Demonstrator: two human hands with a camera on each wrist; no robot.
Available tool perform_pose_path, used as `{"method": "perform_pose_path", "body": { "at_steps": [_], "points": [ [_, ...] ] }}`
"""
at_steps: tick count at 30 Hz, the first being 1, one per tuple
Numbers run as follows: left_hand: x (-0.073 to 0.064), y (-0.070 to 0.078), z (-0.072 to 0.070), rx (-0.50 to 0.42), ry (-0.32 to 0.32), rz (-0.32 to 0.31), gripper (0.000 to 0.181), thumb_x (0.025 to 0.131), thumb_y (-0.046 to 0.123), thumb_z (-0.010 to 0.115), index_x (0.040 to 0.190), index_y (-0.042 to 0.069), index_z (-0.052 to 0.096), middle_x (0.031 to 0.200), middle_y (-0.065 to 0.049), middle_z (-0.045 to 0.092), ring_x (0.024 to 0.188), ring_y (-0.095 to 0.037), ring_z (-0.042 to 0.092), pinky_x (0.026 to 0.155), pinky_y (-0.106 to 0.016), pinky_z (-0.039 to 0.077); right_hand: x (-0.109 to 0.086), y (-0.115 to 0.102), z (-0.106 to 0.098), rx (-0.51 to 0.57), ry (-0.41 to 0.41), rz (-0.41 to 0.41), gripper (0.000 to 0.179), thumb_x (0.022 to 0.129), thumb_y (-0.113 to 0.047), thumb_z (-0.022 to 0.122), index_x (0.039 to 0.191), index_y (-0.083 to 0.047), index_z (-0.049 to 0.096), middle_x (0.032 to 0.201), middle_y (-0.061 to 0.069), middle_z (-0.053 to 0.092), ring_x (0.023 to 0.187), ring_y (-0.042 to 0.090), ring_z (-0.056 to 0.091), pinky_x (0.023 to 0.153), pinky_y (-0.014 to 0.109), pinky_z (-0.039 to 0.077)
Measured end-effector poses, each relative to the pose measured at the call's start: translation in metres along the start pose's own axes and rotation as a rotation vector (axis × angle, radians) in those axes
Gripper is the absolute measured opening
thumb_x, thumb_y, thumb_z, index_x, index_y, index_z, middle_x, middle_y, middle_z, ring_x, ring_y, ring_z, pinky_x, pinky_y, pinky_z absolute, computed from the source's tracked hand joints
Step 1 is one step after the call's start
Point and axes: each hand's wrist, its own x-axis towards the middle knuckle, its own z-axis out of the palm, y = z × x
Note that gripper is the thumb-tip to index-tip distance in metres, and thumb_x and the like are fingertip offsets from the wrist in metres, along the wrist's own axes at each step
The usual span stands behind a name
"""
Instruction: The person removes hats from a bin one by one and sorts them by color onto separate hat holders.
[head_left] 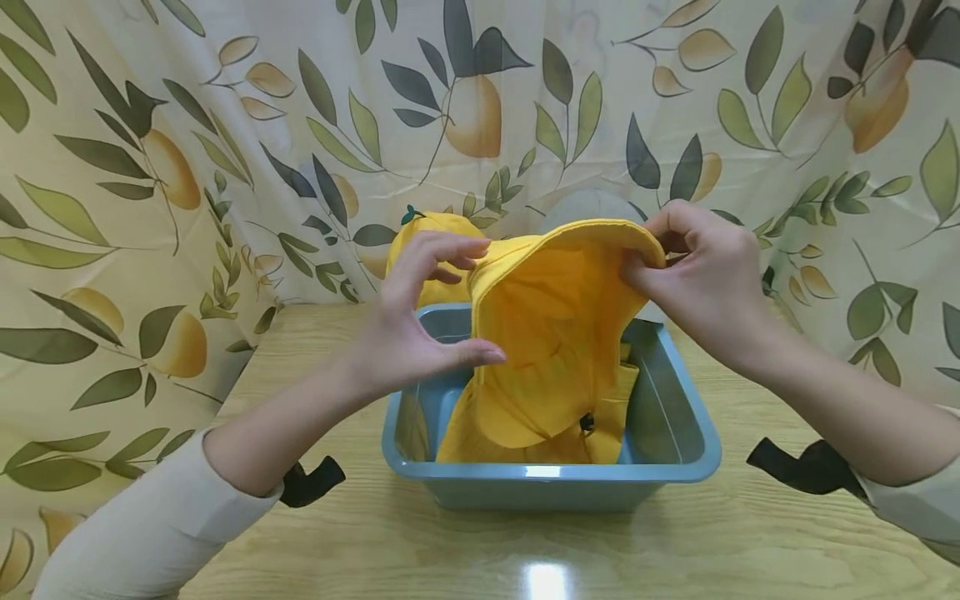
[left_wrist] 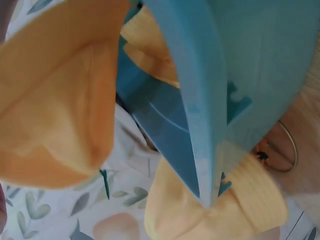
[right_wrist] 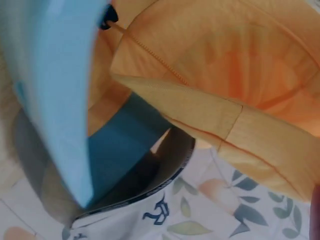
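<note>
A yellow fabric hat (head_left: 555,333) is held up over a blue plastic bin (head_left: 525,493), its hollow inside turned towards me. My right hand (head_left: 708,279) pinches the brim at the upper right between thumb and fingers. At the hat's left edge is my left hand (head_left: 408,321), thumb and fingers spread apart; the fingertips are at the brim, and whether they touch it I cannot tell. More yellow fabric (head_left: 461,433) lies in the bin below the hat. A dark cord stopper (right_wrist: 109,17) shows in the right wrist view, with a thin cord running along the hat.
Behind the bin at left stands another yellow hat (head_left: 431,225) with a small green stem. A pale cap (head_left: 592,204) is behind at right; the right wrist view shows dark lettering on its white part (right_wrist: 160,210). Leaf-patterned curtain (head_left: 322,108) surrounds the wooden table (head_left: 330,533).
</note>
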Motion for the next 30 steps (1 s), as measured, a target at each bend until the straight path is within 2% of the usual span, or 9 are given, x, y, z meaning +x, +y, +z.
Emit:
{"method": "perform_pose_path", "body": {
  "at_steps": [5, 9, 11, 13, 15, 20, 24, 28, 30],
  "points": [
    [-0.014, 0.004, 0.003, 0.113, 0.01, -0.026, 0.074, 0.065, 0.015, 0.078, 0.127, -0.002, 0.041, 0.121, -0.013, 0.044, 0.106, -0.021, 0.044, 0.084, -0.032, 0.045, 0.005, -0.005, -0.001, 0.086, 0.021, 0.075, 0.009, 0.071, 0.004, 0.067, 0.074, 0.003, 0.059, 0.067, -0.022, 0.055, 0.065, -0.009, 0.056, 0.063, 0.005, 0.045],
    [-0.03, -0.005, -0.002, 0.131, -0.011, -0.033, 0.071, 0.066, 0.002, 0.073, 0.128, -0.002, 0.038, 0.121, -0.014, 0.045, 0.106, -0.023, 0.048, 0.082, -0.035, 0.047, 0.007, -0.008, -0.006, 0.141, 0.041, 0.082, 0.009, 0.071, 0.005, 0.067, 0.076, 0.006, 0.059, 0.069, -0.016, 0.057, 0.065, -0.004, 0.059, 0.063, 0.007, 0.047],
    [-0.038, -0.011, -0.006, 0.145, -0.024, -0.061, 0.07, 0.066, -0.001, 0.072, 0.128, -0.002, 0.038, 0.119, -0.015, 0.047, 0.105, -0.024, 0.05, 0.081, -0.035, 0.047, 0.008, -0.008, -0.008, 0.158, 0.068, 0.071, 0.009, 0.071, 0.007, 0.066, 0.076, 0.008, 0.059, 0.07, -0.016, 0.058, 0.064, -0.003, 0.059, 0.064, 0.007, 0.047],
    [-0.045, -0.018, -0.009, 0.16, -0.029, -0.116, 0.068, 0.068, -0.002, 0.072, 0.127, -0.002, 0.038, 0.115, -0.014, 0.051, 0.101, -0.023, 0.052, 0.079, -0.034, 0.048, 0.01, -0.008, -0.009, 0.17, 0.104, 0.061, 0.01, 0.07, 0.008, 0.066, 0.077, 0.011, 0.059, 0.07, -0.017, 0.058, 0.064, -0.004, 0.058, 0.064, 0.007, 0.047],
    [-0.05, -0.025, -0.012, 0.162, -0.038, -0.207, 0.062, 0.072, 0.0, 0.072, 0.125, -0.002, 0.04, 0.108, -0.012, 0.055, 0.096, -0.019, 0.054, 0.076, -0.031, 0.05, 0.011, -0.007, -0.011, 0.191, 0.135, 0.049, 0.01, 0.069, 0.01, 0.065, 0.077, 0.013, 0.059, 0.071, -0.017, 0.059, 0.063, -0.004, 0.058, 0.064, 0.007, 0.046],
    [-0.055, -0.042, -0.021, 0.137, -0.028, -0.448, 0.029, 0.081, 0.005, 0.066, 0.107, 0.001, 0.054, 0.082, -0.007, 0.063, 0.07, -0.013, 0.058, 0.061, -0.024, 0.051, 0.011, -0.006, -0.012, 0.231, 0.153, 0.005, 0.011, 0.069, 0.012, 0.064, 0.079, 0.015, 0.059, 0.075, -0.016, 0.061, 0.065, -0.002, 0.061, 0.063, 0.008, 0.048],
    [-0.051, -0.051, -0.03, 0.126, 0.005, -0.559, 0.013, 0.083, 0.003, 0.061, 0.095, 0.001, 0.058, 0.079, -0.01, 0.063, 0.067, -0.015, 0.06, 0.06, -0.024, 0.053, 0.012, -0.004, -0.008, 0.265, 0.17, -0.077, 0.013, 0.066, 0.016, 0.065, 0.078, 0.013, 0.06, 0.077, -0.008, 0.062, 0.068, 0.0, 0.063, 0.065, 0.011, 0.049],
    [-0.043, -0.056, -0.039, 0.126, 0.024, -0.664, 0.013, 0.084, 0.003, 0.057, 0.097, 0.0, 0.057, 0.083, -0.013, 0.064, 0.066, -0.014, 0.062, 0.06, -0.023, 0.054, 0.018, -0.002, -0.002, 0.335, 0.217, -0.186, 0.015, 0.063, 0.017, 0.068, 0.074, 0.015, 0.059, 0.075, 0.003, 0.061, 0.07, 0.003, 0.064, 0.066, 0.013, 0.051],
    [-0.038, -0.059, -0.041, 0.103, 0.053, -0.687, 0.015, 0.086, 0.004, 0.056, 0.099, -0.003, 0.055, 0.086, -0.016, 0.064, 0.065, -0.013, 0.063, 0.06, -0.024, 0.054, 0.023, -0.002, 0.001, 0.349, 0.234, -0.232, 0.015, 0.064, 0.016, 0.07, 0.074, 0.016, 0.058, 0.076, 0.007, 0.061, 0.071, 0.003, 0.064, 0.066, 0.014, 0.051]
  ]
}}
